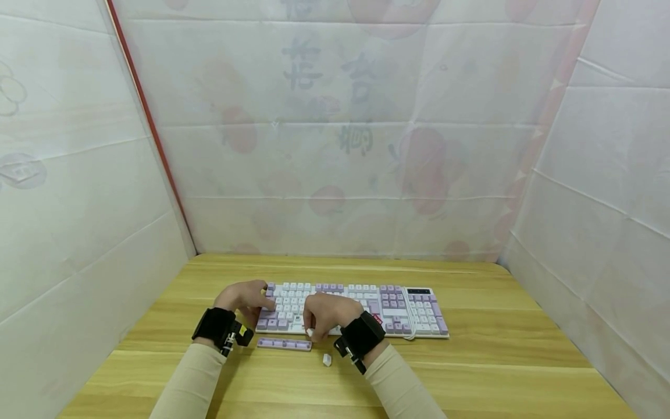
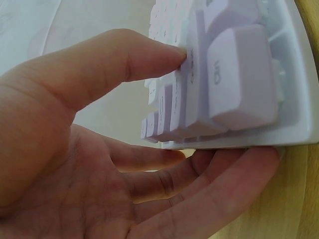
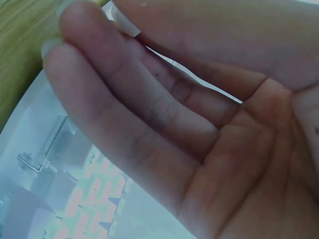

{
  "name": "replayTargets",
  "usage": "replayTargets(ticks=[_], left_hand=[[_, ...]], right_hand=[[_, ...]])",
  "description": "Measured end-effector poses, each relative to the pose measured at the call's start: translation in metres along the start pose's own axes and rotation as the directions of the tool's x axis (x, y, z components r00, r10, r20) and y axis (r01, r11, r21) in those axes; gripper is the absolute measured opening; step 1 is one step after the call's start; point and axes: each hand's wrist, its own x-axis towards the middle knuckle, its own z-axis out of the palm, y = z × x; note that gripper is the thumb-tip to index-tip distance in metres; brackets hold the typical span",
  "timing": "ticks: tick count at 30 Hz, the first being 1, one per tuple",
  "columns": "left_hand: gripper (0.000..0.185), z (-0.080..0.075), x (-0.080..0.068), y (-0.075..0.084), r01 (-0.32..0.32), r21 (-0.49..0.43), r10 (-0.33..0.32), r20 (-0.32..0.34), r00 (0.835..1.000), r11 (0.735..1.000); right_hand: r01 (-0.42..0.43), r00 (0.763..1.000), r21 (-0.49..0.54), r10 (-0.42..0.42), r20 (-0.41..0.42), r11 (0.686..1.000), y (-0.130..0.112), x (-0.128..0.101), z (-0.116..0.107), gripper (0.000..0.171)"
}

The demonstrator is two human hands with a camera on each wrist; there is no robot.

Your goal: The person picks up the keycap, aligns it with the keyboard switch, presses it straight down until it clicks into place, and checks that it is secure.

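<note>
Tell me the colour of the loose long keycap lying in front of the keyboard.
Light purple; the long keycap shows best in the head view.

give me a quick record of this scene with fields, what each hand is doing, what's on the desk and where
left hand: grips the left end of the keyboard, thumb on the keys, fingers under its edge
right hand: rests curled over the keyboard's front edge, near the middle; whether it holds anything cannot be told
long purple keycap: lies on the table, in front of the keyboard, apart from it
small white keycap: loose on the table, near the right wrist
surroundings: white sheeted walls on three sides
</note>
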Motion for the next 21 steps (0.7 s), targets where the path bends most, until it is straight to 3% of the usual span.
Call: replayTargets(ticks=[13,21], left_hand=[[0.076,0.0010,0.0017,-0.0019,-0.004,-0.011,0.005,0.011,1.000,1.000],[0.075,0.0001,0.0015,-0.0013,-0.014,0.003,0.014,0.012,1.000,1.000]], right_hand=[[-0.012,0.998,-0.030,0.010,-0.064,0.999,0.0007,0.0020,0.0004,0.015],[0.049,0.987,-0.048,-0.056,-0.154,0.998,0.0025,0.0058,-0.0019,0.012]])
